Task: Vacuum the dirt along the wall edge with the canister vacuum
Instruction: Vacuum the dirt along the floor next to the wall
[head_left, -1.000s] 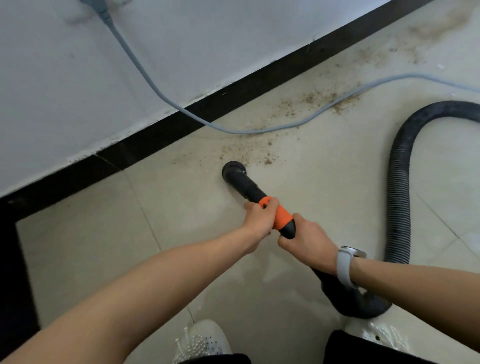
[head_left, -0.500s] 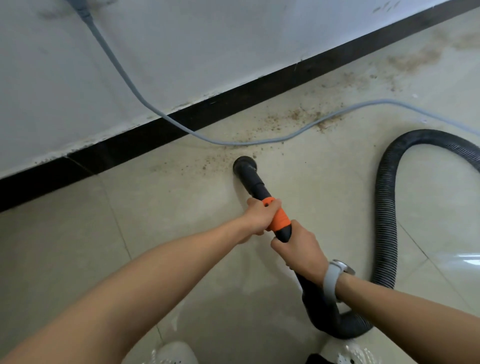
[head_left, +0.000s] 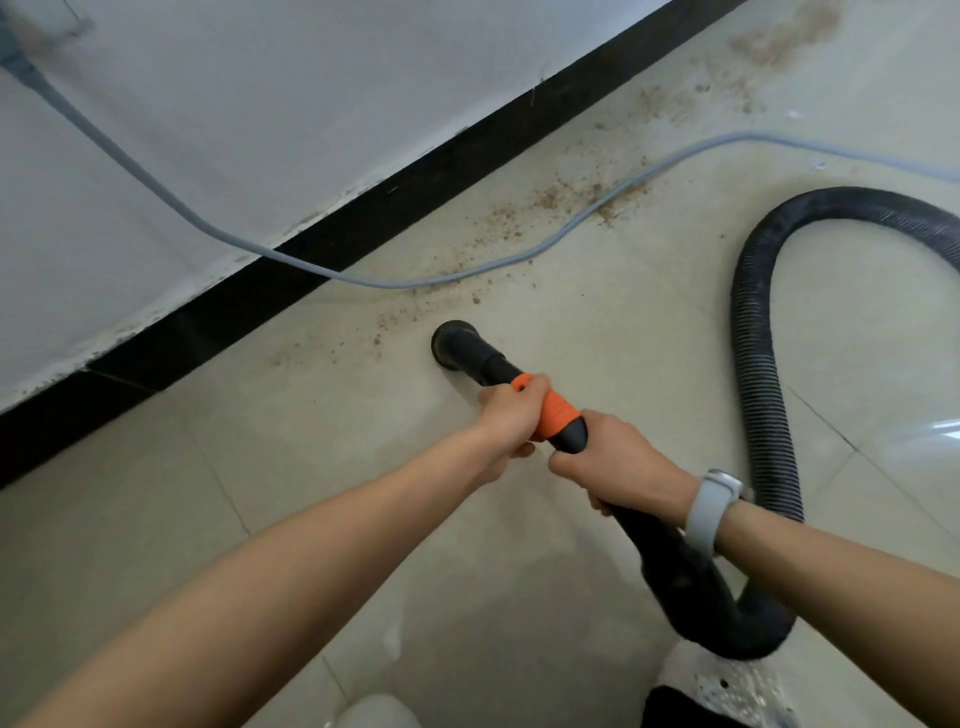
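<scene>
Nozzle: the round black nozzle (head_left: 457, 345) sits mouth-down on the tiled floor (head_left: 156, 519), a little left of frame centre, just short of the dirt.
Dirt: brown dirt (head_left: 550, 202) lies scattered from 11 o'clock of the nozzle out toward 1 o'clock, following the black baseboard (head_left: 363, 218); a denser smear shows at the far upper right.
Wand: the black tube with an orange grip (head_left: 556, 415) runs from the nozzle toward 4 o'clock.
Left hand: the left hand (head_left: 511, 415) has its fingers curled round the orange grip, at its nozzle end.
Right hand: the right hand (head_left: 618, 467) is wrapped round the black tube just behind the grip, at 4 o'clock of the left hand; a pale-banded watch (head_left: 711, 506) is on that wrist.
Hose: the ribbed black hose (head_left: 758, 364) bends under the right forearm at 5 o'clock, rises along the right and arches off the right edge at 2 o'clock.
Cord: a grey cord (head_left: 156, 192) drops down the white wall (head_left: 260, 104) from the upper left, crosses the baseboard, lies through the dirt at 12 o'clock of the nozzle and leaves at the right edge.
Shoes: white shoe tips (head_left: 727, 680) show at the bottom edge.
</scene>
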